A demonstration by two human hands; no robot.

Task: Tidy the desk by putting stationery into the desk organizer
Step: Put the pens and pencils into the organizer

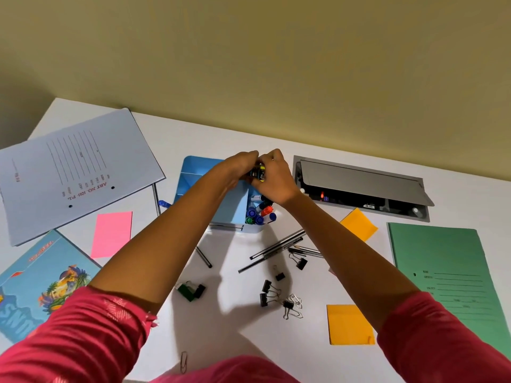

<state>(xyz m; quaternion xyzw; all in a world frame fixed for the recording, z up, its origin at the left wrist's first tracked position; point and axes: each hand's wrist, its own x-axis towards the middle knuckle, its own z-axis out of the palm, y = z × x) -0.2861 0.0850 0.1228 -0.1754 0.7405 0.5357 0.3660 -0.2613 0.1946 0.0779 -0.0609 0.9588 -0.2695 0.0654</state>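
Observation:
A light blue desk organizer stands mid-desk with several coloured markers upright in its front right compartment. Above it, my left hand and my right hand meet and together grip a small bundle of dark and yellow pens or highlighters; fingers hide most of it. On the desk in front lie several black pencils, several black binder clips, silver paper clips and a green and black clip or sharpener.
A grey file and a pictured blue folder lie at the left, with a pink note. Orange notes and a green file lie right. An open cable hatch sits behind.

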